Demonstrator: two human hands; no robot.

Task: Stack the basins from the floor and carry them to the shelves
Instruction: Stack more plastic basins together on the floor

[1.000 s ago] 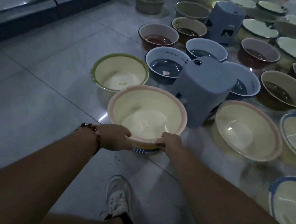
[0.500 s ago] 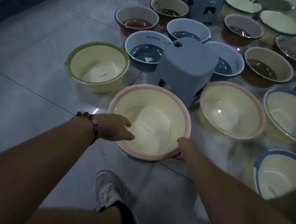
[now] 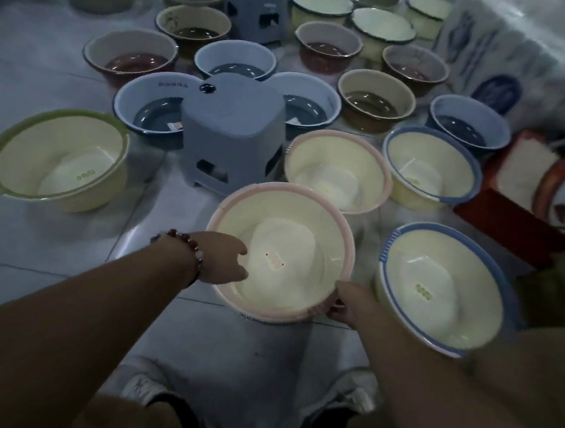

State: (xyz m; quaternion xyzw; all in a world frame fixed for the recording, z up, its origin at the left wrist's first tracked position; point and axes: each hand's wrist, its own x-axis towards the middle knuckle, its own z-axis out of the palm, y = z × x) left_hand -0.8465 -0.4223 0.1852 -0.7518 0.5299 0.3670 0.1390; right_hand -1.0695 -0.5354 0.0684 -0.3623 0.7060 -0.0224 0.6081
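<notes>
I have both hands on the pink-rimmed cream basin [image 3: 280,247], which sits on the floor [image 3: 38,247] just ahead of my shoes. My left hand [image 3: 222,259] reaches over the near-left rim with the thumb inside the bowl and the other fingers out of sight beyond the rim, so its grip is pinching the wall. My right hand [image 3: 347,302] is curled round the near-right rim, the fingers wrapped under the lip. A sliver of blue-striped rim [image 3: 250,318] shows beneath the basin, which I take to mean it is already nested in another one, though I cannot see enough to be sure.

My judgement is that I am in the stacking step, gathering basins before any carrying begins. Most of them are still spread singly over the floor: a second pink-rimmed basin [image 3: 337,171] just beyond, touching the grey plastic stool [image 3: 233,133]; two blue-rimmed cream basins [image 3: 436,284] to the right; a green-rimmed basin [image 3: 57,159] well apart to the left.

The next move, as I see it, calls for an even two-handed lift and a straight drop into a same-sized neighbour. The matching pink one is the nearest fit, and the stool crowds it, so I would keep the rim level and clear of that corner.
</notes>
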